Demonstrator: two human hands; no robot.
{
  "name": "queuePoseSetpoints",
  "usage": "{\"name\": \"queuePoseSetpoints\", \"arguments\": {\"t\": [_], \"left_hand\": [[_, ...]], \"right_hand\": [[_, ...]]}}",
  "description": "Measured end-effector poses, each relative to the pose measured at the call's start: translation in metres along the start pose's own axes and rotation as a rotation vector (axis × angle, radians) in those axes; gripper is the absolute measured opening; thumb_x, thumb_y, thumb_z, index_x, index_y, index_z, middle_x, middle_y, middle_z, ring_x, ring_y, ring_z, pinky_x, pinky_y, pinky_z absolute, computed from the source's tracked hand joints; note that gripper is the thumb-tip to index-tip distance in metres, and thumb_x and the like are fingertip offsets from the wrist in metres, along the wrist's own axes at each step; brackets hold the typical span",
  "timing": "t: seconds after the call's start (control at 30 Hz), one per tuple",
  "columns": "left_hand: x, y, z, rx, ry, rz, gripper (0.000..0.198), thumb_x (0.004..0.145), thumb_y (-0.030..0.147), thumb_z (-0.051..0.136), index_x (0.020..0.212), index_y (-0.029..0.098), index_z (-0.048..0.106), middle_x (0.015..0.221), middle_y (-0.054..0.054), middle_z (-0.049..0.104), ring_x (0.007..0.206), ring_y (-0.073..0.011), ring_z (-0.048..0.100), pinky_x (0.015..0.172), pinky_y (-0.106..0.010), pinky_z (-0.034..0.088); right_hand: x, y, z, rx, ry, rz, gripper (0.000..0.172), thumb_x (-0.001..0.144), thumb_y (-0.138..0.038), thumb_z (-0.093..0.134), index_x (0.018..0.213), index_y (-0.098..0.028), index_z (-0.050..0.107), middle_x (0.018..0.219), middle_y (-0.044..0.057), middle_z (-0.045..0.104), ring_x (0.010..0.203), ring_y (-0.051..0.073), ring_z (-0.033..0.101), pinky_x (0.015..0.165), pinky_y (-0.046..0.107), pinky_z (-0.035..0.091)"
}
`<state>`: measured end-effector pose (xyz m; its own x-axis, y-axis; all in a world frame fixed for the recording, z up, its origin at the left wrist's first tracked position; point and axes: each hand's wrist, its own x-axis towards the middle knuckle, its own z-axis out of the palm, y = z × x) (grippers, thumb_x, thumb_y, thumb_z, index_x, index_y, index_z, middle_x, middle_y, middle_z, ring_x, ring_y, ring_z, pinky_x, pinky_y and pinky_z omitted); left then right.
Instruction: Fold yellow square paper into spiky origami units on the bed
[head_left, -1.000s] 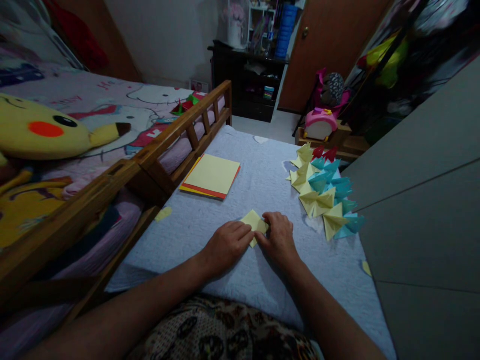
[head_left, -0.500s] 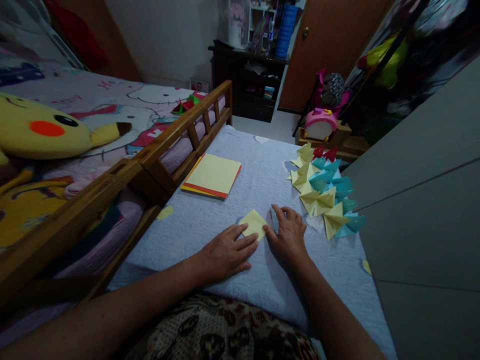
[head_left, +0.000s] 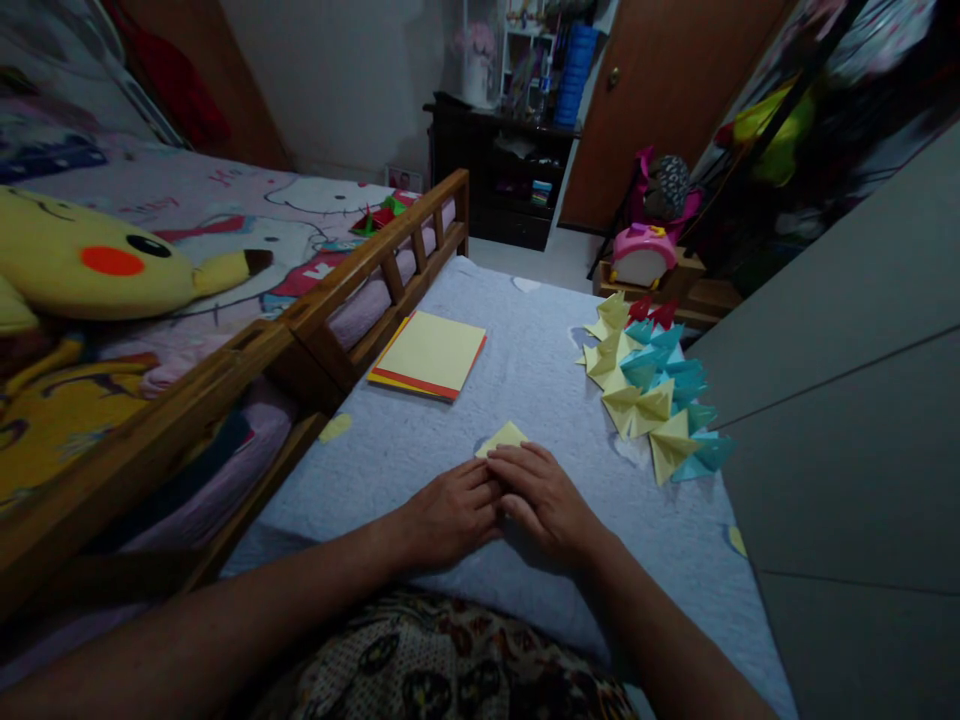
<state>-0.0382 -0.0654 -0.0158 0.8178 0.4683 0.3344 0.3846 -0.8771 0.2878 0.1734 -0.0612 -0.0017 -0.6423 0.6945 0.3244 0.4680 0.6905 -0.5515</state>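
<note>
A small folded yellow paper (head_left: pixel 504 437) lies on the blue bedsheet (head_left: pixel 420 470), its lower part hidden under the hands. My left hand (head_left: pixel 457 512) rests flat with its fingertips at the paper's near left edge. From the right, my right hand (head_left: pixel 544 500) lies over the paper and the left fingertips, its fingers extended and pressing down. Further left sits a stack of square sheets (head_left: pixel 431 350), pale yellow on top with orange and darker yellow edges below.
Several folded yellow papers (head_left: pixel 637 405) and blue ones (head_left: pixel 679 380) stand at the right, with red ones (head_left: pixel 651 312) behind. A wooden rail (head_left: pixel 330 290) borders the left; a pale cabinet (head_left: pixel 847 400) is on the right.
My right hand has moved left onto the yellow paper and over my left fingertips. Less of the paper shows now. The camera view has shifted slightly.
</note>
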Motion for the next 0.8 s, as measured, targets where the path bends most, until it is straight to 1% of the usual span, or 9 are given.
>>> {"name": "queuePoseSetpoints", "arguments": {"t": [0.07,0.17,0.27,0.4,0.53,0.63,0.7,0.73,0.8], "left_hand": [[0.002,0.003,-0.002,-0.053,0.03,0.013,0.021,0.102,0.022,0.05,0.115,0.014,0.065,0.12,-0.011,0.069,0.125,-0.0241,0.056,0.112,-0.043,0.045],[0.003,0.006,-0.006,-0.101,0.029,0.0,0.023,0.102,0.018,0.045,0.116,0.015,0.062,0.123,-0.012,0.067,0.125,-0.0226,0.056,0.111,-0.044,0.046],[0.001,0.007,-0.009,-0.13,-0.003,-0.029,0.021,0.099,0.017,0.046,0.112,0.017,0.063,0.122,-0.011,0.067,0.122,-0.023,0.058,0.11,-0.044,0.048],[-0.002,0.006,-0.01,-0.138,-0.037,-0.047,0.031,0.095,0.016,0.048,0.125,0.016,0.058,0.131,-0.013,0.064,0.131,-0.0258,0.054,0.11,-0.047,0.048],[-0.006,0.003,-0.007,-0.085,-0.05,-0.036,0.041,0.093,0.015,0.049,0.133,0.013,0.056,0.136,-0.016,0.062,0.134,-0.0273,0.053,0.109,-0.047,0.049],[-0.009,0.001,-0.004,-0.091,-0.037,-0.03,0.04,0.093,0.017,0.051,0.133,0.012,0.057,0.137,-0.018,0.062,0.131,-0.0279,0.055,0.108,-0.047,0.049],[-0.009,0.0,-0.004,-0.149,0.003,-0.05,0.034,0.095,0.019,0.053,0.128,0.014,0.059,0.134,-0.016,0.064,0.126,-0.0262,0.058,0.105,-0.045,0.05],[-0.008,-0.001,-0.005,-0.183,0.041,-0.091,0.03,0.096,0.02,0.054,0.125,0.016,0.059,0.13,-0.014,0.065,0.123,-0.0249,0.06,0.103,-0.044,0.051],[-0.003,-0.003,-0.007,-0.214,0.142,-0.255,0.026,0.095,0.023,0.057,0.121,0.018,0.058,0.122,-0.012,0.066,0.115,-0.0239,0.06,0.099,-0.042,0.052]], "right_hand": [[0.0,-0.001,0.002,0.001,-0.096,0.013,0.054,0.102,-0.048,0.041,0.146,-0.018,0.047,0.143,0.013,0.059,0.135,0.024,0.051,0.116,0.049,0.034],[0.0,0.001,0.003,-0.045,-0.194,0.062,0.064,0.101,-0.057,0.039,0.151,-0.018,0.041,0.152,0.011,0.051,0.143,0.024,0.043,0.119,0.048,0.03],[0.001,0.001,0.003,-0.126,-0.239,0.128,0.063,0.101,-0.058,0.038,0.153,-0.021,0.039,0.157,0.008,0.046,0.146,0.022,0.039,0.121,0.047,0.027],[0.004,0.003,0.003,-0.24,-0.245,0.21,0.059,0.102,-0.055,0.041,0.152,-0.023,0.042,0.16,0.006,0.04,0.149,0.024,0.032,0.121,0.049,0.024],[0.004,0.011,0.0,-0.363,-0.17,0.342,0.054,0.103,-0.046,0.042,0.151,-0.021,0.044,0.16,0.008,0.04,0.149,0.029,0.032,0.12,0.054,0.022],[0.002,0.016,-0.005,-0.444,-0.061,0.439,0.047,0.103,-0.039,0.042,0.144,-0.018,0.052,0.155,0.01,0.048,0.145,0.034,0.033,0.117,0.057,0.023],[0.0,0.017,-0.009,-0.459,0.033,0.481,0.043,0.101,-0.036,0.043,0.136,-0.016,0.058,0.148,0.013,0.054,0.139,0.035,0.039,0.113,0.056,0.028],[0.0,0.016,-0.01,-0.45,0.074,0.493,0.042,0.1,-0.036,0.046,0.133,-0.015,0.06,0.143,0.014,0.057,0.134,0.035,0.042,0.11,0.054,0.032],[-0.001,0.014,-0.011,-0.407,0.122,0.501,0.039,0.096,-0.038,0.052,0.126,-0.016,0.063,0.134,0.015,0.06,0.123,0.033,0.047,0.105,0.051,0.037]]}}
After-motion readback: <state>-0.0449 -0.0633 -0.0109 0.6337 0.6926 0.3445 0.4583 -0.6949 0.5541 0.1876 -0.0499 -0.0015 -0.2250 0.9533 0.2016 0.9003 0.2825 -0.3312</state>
